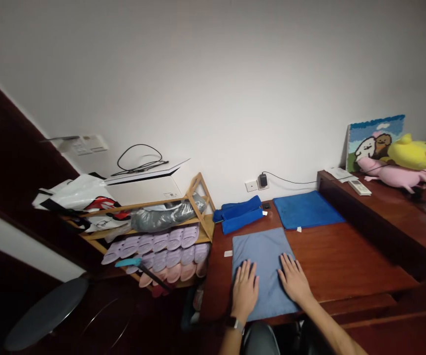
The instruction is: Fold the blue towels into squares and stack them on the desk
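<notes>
A grey-blue cloth (266, 246) lies flat on the reddish-brown desk (331, 266), near its front edge, with a white tag sticking out at its left side. My left hand (245, 291) rests palm down on the cloth's left part, fingers stretched out. On the right part of the same cloth, my right hand (294, 281) lies flat with its fingers spread. Neither hand grips anything. Behind are rolled or folded blue cloths (240, 213) at the back left and a flat blue cloth (307, 209) at the back right.
Left of the desk stands a wooden rack (207, 222) with slippers (161, 241), a white box (146, 187) and bags. A plug (263, 180) sits in the wall. On the raised right surface are a remote (359, 187), plush toys (390, 173) and a picture (371, 143).
</notes>
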Demonstrator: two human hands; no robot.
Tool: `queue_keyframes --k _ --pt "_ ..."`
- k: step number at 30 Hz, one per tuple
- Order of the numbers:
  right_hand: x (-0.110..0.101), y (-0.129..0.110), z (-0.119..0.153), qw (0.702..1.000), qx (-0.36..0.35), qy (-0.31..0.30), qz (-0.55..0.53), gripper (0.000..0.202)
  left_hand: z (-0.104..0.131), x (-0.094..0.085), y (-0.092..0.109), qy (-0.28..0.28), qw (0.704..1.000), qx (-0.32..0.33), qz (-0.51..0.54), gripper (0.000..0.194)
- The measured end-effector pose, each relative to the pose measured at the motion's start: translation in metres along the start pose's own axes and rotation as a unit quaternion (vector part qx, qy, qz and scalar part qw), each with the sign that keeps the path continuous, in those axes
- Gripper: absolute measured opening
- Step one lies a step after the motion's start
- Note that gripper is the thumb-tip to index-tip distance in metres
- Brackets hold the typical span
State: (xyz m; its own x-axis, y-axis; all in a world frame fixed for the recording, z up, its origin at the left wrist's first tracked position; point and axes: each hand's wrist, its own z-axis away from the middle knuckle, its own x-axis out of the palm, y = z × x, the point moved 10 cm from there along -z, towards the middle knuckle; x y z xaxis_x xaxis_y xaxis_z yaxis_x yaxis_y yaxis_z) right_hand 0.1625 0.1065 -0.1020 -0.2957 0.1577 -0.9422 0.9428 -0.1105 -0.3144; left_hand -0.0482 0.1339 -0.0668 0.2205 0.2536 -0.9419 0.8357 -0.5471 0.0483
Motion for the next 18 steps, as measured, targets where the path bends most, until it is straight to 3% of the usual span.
queue_keyframes --k 3,6,10,14,18 --pt "0.017 -0.011 -0.005 0.999 -0.041 -0.006 -0.002 0.067 -0.013 0.016 0.009 -0.046 0.999 0.007 0.017 0.054" --pt "0.023 -0.003 -0.014 0.997 -0.081 0.0 -0.002 0.067 -0.013 0.027 -0.02 -0.063 0.997 -0.045 -0.001 0.058" --pt "0.011 0.008 -0.038 0.992 -0.122 -0.044 -0.002 0.066 0.0 0.023 -0.05 -0.061 0.992 -0.106 -0.028 0.057" --pt "-0.003 -0.004 -0.053 0.985 -0.142 -0.101 0.008 0.062 0.028 0.012 -0.033 -0.052 0.99 -0.122 -0.038 0.05" --pt "-0.006 -0.011 -0.032 0.999 -0.013 -0.006 0.034 0.063 0.036 -0.009 -0.012 0.005 0.994 -0.107 -0.02 0.04"
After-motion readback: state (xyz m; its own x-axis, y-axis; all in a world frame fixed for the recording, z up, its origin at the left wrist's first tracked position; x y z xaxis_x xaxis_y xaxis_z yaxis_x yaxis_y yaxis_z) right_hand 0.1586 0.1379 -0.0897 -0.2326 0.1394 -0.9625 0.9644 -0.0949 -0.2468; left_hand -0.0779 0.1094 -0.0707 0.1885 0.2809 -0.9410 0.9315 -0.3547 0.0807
